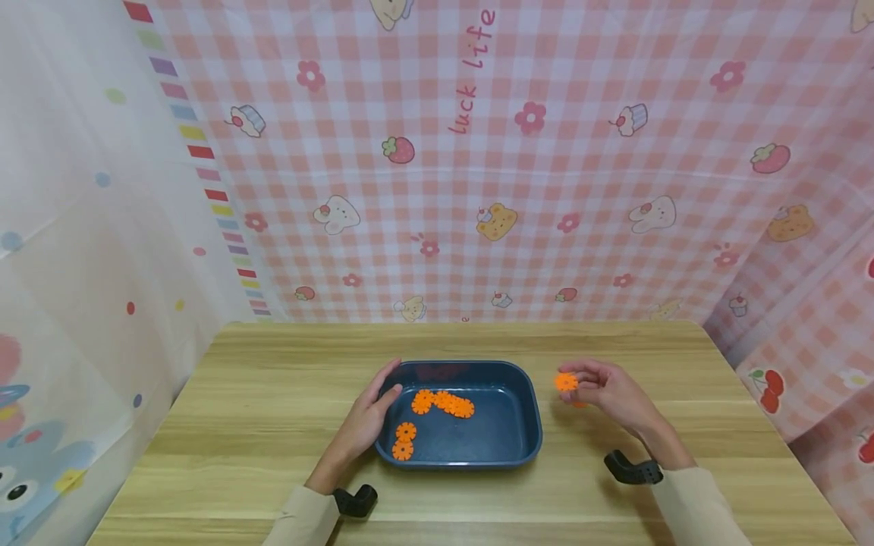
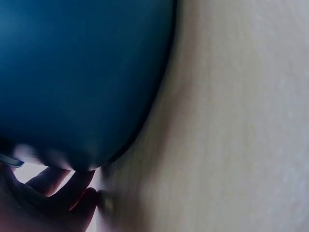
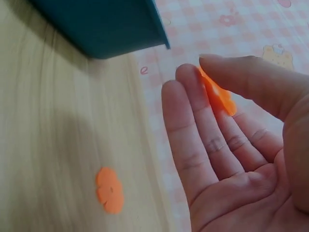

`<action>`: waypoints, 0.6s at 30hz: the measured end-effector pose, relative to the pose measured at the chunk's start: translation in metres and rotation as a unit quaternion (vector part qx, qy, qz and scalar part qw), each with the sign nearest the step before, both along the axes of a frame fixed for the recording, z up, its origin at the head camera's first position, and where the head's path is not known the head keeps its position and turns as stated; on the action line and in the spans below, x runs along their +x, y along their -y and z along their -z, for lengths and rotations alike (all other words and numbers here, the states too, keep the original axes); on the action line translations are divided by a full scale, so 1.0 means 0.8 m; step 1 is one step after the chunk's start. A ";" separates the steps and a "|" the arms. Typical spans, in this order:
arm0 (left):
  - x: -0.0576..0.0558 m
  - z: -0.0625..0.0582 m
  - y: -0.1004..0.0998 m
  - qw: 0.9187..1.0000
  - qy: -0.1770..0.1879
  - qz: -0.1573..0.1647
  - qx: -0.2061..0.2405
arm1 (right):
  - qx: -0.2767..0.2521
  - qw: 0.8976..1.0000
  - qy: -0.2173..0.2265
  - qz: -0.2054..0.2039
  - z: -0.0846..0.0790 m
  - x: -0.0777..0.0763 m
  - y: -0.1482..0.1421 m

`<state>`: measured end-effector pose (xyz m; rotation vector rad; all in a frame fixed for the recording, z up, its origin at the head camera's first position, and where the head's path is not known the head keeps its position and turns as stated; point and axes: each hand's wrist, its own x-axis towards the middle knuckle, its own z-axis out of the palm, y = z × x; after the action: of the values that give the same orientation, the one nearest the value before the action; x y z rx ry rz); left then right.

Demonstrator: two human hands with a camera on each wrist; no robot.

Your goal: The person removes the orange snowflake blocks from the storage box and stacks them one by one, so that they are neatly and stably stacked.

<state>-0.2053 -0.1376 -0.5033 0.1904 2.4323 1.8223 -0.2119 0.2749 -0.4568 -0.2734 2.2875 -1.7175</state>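
Note:
A dark blue rectangular dish (image 1: 478, 464) with rounded corners sits on the table, several orange notched discs (image 1: 423, 402) lying in its left half. My left hand (image 1: 365, 417) grips its left wall, thumb over the rim and fingers along the outside. In the left wrist view those fingers (image 2: 77, 188) show against the blue wall (image 2: 82, 77). Right of the dish, my right hand (image 1: 608, 390) pinches an orange notched disc (image 1: 566, 381) between thumb and fingers, above the table. Another orange disc (image 3: 110, 190) lies on the tabletop below this hand, mostly covered by it in the head view.
The wood-grain table (image 1: 273, 394) reaches back to a pink checked cloth (image 1: 437, 189) hung behind it. Paler cloth (image 1: 102, 227) hangs at the left. A black wrist mount (image 1: 356, 501) is on the left forearm, and another mount (image 1: 633, 468) on the right one.

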 end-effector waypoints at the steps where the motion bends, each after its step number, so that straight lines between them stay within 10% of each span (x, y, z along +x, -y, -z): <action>1: 0.000 0.000 0.000 1.000 -0.002 -0.001 -0.001 | 0.000 1.000 -0.001 0.002 0.001 0.001 -0.002; 11: 0.008 -0.020 -0.003 1.000 0.017 0.007 -0.012 | 0.069 0.997 -0.030 0.033 0.016 0.005 -0.020; 18: 0.001 0.001 0.000 1.000 0.000 0.005 -0.004 | 0.114 0.991 -0.051 0.053 0.029 0.003 -0.029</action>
<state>-0.2048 -0.1379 -0.5039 0.2005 2.4343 1.8076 -0.2093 0.2984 -0.4802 -0.1982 2.5887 -1.4999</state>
